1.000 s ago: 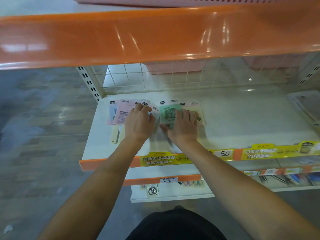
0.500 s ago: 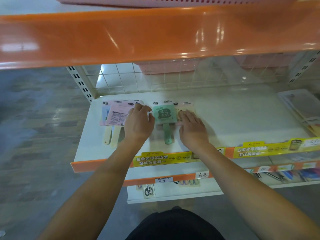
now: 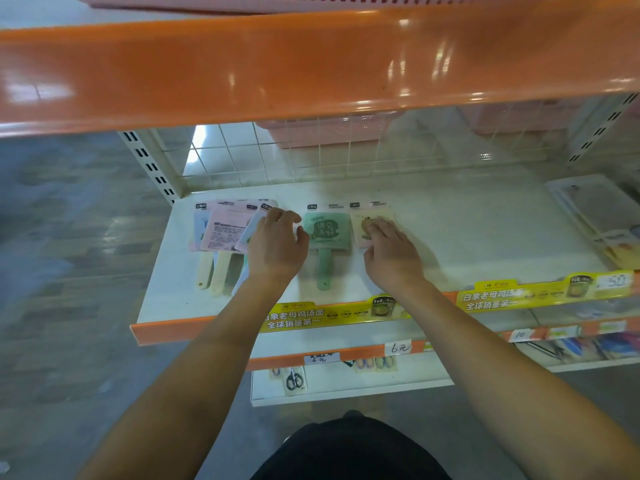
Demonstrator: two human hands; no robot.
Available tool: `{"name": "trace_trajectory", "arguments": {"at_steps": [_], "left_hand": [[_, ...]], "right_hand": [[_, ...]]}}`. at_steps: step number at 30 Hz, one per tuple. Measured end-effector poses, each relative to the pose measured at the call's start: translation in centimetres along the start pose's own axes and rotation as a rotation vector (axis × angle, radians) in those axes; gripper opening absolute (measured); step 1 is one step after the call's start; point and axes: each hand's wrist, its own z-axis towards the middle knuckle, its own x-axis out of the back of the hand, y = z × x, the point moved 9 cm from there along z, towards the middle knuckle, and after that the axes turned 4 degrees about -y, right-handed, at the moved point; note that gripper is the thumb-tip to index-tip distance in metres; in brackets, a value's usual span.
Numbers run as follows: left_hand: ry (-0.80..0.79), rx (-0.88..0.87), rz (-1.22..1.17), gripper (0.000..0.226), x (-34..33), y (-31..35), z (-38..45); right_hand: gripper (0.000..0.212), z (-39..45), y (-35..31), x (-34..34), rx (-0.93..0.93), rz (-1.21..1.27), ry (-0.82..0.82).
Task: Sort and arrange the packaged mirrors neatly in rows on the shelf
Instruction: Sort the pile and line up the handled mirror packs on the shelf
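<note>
Several packaged hand mirrors lie on the white shelf (image 3: 467, 230). At the left is an overlapping pile of pink and cream mirrors (image 3: 225, 230), handles pointing toward me. My left hand (image 3: 277, 247) rests on the right edge of that pile, fingers loosely bent over a tilted packet. A green mirror (image 3: 325, 233) lies flat by itself between my hands. To its right is a beige mirror (image 3: 363, 216); my right hand (image 3: 391, 254) presses on it with flat fingers and covers most of it.
An orange upper shelf edge (image 3: 311, 71) hangs close overhead. A wire grid (image 3: 311, 150) backs the shelf. Clear packets (image 3: 595, 216) lie at the far right. Yellow price strips (image 3: 519, 296) line the front edge, and a lower shelf holds scissors (image 3: 294, 379).
My right hand left the green mirror and moved right onto the beige one, which now lies apart from the green. The left hand stayed on the pink pile.
</note>
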Motion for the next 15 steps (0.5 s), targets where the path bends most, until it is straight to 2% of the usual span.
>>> {"name": "trace_trajectory", "arguments": {"at_steps": [4,9,15], "left_hand": [[-0.002,0.020,0.009,0.027,0.1,-0.4,-0.1],[-0.009,0.035,0.026,0.029,0.3,-0.7,-0.3],[-0.028,0.050,0.045,0.030,0.3,-0.9,-0.6]], "right_hand": [[0.055,-0.3,-1.3,0.1,-0.014,-0.014,0.023],[0.055,-1.2,-5.3,-1.4,0.100,-0.079,-0.044],[0.058,-1.2,-4.1,-1.4,0.088,-0.037,-0.075]]}}
